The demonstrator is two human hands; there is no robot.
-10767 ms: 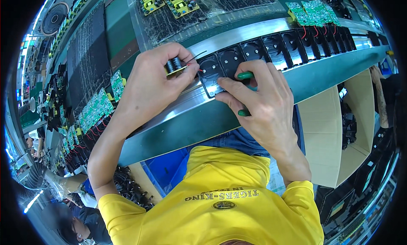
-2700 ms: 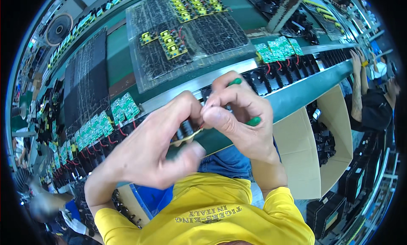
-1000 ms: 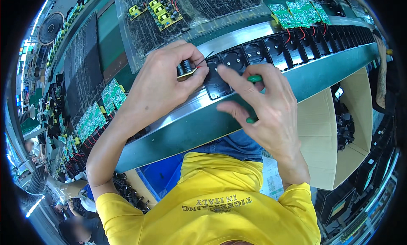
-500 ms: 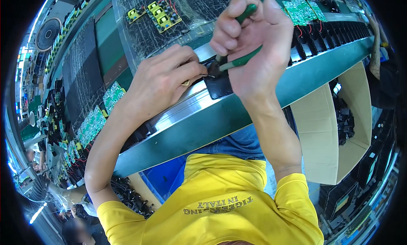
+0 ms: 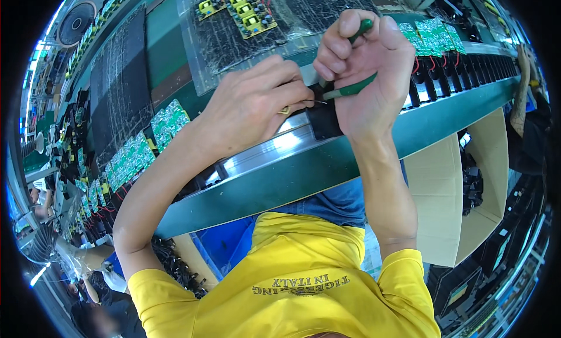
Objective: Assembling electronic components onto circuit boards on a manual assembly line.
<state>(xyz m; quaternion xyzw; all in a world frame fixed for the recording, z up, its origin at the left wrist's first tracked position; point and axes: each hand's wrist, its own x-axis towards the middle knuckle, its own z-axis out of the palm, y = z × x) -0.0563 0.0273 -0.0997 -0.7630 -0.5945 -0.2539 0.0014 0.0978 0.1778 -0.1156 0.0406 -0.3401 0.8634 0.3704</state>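
My right hand (image 5: 374,75) is curled around green-handled pliers (image 5: 357,87), its palm turned up and the two handles spread apart. The jaws point left, toward the fingertips of my left hand (image 5: 251,104). Those fingers are pinched together at the jaws, and a thin metal tip pokes out from them; the rest of what they hold is hidden. A small yellow bit shows under the left fingers. Below the jaws lies a black plastic case (image 5: 325,123), on the metal rail (image 5: 286,140) along the bench edge. My hands partly cover it.
Green circuit boards (image 5: 130,161) stand along the rail at left, and more boards (image 5: 432,37) at right beside a row of black cases (image 5: 456,75). Yellow-component boards (image 5: 252,19) lie on a dark mat (image 5: 315,16). An open cardboard box (image 5: 432,203) holds black parts. Another person's arm (image 5: 519,98) shows far right.
The view has shifted, so bench and hands appear farther right. Both hands keep nearly the same pose at the black case, and the pliers' handles look slightly closer together.
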